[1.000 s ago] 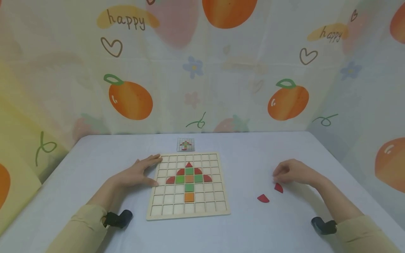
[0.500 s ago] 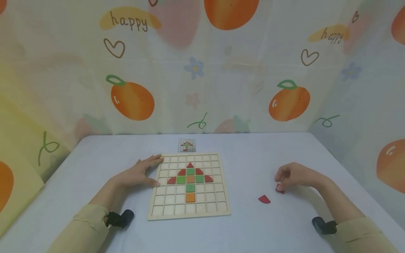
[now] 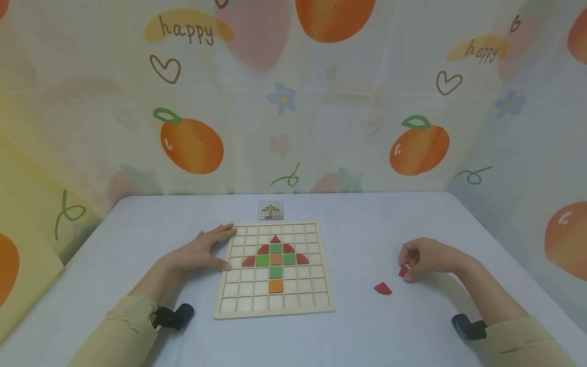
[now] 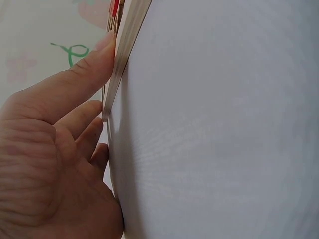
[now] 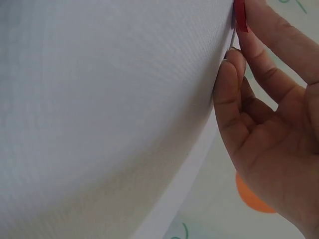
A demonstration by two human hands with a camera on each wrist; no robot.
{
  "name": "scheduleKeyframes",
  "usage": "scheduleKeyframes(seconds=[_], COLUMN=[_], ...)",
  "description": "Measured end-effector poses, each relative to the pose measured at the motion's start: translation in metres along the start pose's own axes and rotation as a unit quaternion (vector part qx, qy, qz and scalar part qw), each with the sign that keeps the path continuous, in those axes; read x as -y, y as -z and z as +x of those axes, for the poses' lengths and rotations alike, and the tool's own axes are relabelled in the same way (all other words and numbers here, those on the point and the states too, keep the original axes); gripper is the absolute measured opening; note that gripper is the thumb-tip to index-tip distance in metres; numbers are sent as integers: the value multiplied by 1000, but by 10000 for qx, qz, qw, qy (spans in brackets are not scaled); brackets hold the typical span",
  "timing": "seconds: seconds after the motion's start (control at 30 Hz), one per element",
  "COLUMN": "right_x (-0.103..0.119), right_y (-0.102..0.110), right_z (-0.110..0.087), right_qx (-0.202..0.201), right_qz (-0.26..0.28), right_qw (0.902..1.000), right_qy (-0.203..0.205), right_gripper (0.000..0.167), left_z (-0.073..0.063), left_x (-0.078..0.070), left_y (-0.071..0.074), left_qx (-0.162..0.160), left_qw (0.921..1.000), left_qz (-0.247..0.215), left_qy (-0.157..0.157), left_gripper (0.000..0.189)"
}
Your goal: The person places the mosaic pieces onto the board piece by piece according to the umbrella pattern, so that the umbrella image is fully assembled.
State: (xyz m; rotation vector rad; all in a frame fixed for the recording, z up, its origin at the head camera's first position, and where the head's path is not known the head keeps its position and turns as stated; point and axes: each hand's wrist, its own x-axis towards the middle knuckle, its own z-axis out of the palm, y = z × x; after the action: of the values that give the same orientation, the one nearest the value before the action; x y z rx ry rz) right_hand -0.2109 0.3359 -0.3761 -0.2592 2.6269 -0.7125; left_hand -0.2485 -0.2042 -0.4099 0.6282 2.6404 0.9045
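A wooden grid board (image 3: 298, 300) lies on the table with red, green and orange pieces set in its squares. My left hand (image 3: 197, 252) rests at the board's left edge, fingers extended, thumb on the rim. In the left wrist view the thumb (image 4: 79, 74) touches the board's side (image 4: 127, 40). Off to the right, my right hand (image 3: 431, 256) pinches a red quarter-circle piece (image 3: 403, 270) between thumb and fingers, close to the tabletop. The right wrist view shows part of that piece (image 5: 240, 16) between the fingertips. Another red quarter-circle piece (image 3: 382, 288) lies loose nearby.
Behind the board lies a small pattern card (image 3: 270, 210) showing a similar coloured figure on a grid. White cloth covers the table (image 3: 357, 336). A fruit-printed curtain (image 3: 339, 117) stands at the back and sides.
My right hand has come down slightly toward me and taken hold of the red quarter-circle piece that lay beside its fingertips. The left hand keeps its place on the board.
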Motion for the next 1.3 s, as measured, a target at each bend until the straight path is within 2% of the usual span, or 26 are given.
scheduleKeyframes(seconds=[0.33, 0.6, 0.77, 1.0, 1.3], right_x=[-1, 1, 3, 15, 51], right_y=[0, -1, 0, 4, -9], right_z=[2, 1, 2, 10, 15], right_qx=[-41, -137, -72, -175, -361], right_qz=[-24, -153, -73, 442, 1183], right_qw=[9998, 9998, 9998, 9984, 9902], right_qy=[172, 59, 171, 296, 641], right_gripper=[23, 24, 19, 17, 23], left_z=[0, 1, 1, 1, 1], left_x=[0, -1, 0, 0, -1], left_y=[0, 0, -1, -1, -1], left_qx=[24, 48, 42, 7, -4], left_qw=[10000, 10000, 10000, 10000, 10000], left_qz=[-12, -33, -49, -45, -58], left_qy=[38, 52, 61, 36, 72], left_gripper=[98, 97, 97, 96, 96])
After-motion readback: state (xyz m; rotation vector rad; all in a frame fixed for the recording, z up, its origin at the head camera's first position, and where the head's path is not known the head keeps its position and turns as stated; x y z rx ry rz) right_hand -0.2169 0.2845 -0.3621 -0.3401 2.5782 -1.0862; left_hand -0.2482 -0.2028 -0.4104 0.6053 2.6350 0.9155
